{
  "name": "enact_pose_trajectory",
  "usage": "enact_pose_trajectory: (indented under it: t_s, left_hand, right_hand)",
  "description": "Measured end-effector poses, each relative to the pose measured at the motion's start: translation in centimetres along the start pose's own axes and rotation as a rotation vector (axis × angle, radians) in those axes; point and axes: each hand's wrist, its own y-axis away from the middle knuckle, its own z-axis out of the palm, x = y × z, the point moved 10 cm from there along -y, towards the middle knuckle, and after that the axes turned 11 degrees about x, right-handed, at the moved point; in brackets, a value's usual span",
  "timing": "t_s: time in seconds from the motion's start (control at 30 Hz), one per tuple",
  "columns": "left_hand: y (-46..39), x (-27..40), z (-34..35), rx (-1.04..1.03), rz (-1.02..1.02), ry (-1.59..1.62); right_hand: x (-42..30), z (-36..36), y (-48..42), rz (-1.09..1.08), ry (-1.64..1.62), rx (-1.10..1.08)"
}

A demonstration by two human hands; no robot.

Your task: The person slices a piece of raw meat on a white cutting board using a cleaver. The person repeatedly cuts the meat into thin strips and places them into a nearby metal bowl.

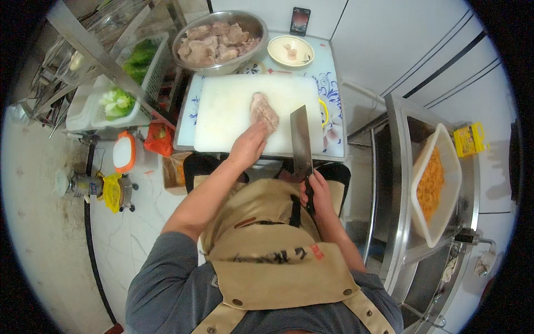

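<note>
A pale pink piece of raw meat (262, 107) lies lengthwise on a white cutting board (225, 112). My left hand (250, 144) holds its near end against the board, fingertips on top of the meat. In my right hand (320, 194) is a cleaver (301, 135), gripped by its dark handle. The broad blade points away from me and reaches over the board's near right part, apart from the meat. Behind the board, a metal bowl (260, 44) is heaped with more meat pieces (215, 41). Beside it, a shallow dish (273, 52) contains small pale scraps (290, 51).
A smartphone (300, 21) leans on the wall behind the patterned table (333, 144). Baskets of green vegetables (139, 62) stand left, beside a metal rack. To the right, a white tub (454, 183) of orange food sits over a steel sink (402, 234). Lidded containers (124, 152) stand low at left.
</note>
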Motion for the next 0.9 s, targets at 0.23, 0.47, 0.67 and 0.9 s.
enact_pose_trajectory:
  t_s: [0.23, 0.47, 0.67, 0.9]
  left_hand:
    - [-0.2, -1.9, -2.4, 0.073, -0.147, 0.096]
    - [-2.5, -9.6, 0.9, -0.007, -0.784, 0.187]
    - [-3.6, -11.0, 6.4, -0.262, -0.925, 0.292]
    - [-2.2, -7.8, 8.8, 0.063, -1.148, 0.775]
  right_hand:
    - [0.1, 0.0, -0.2, -0.01, -0.009, -0.022]
    - [0.3, -0.5, -0.5, -0.011, 0.046, -0.002]
    - [0.3, -0.6, -0.8, -0.042, 0.102, -0.042]
    - [0.1, -1.2, -1.1, -0.004, 0.126, -0.031]
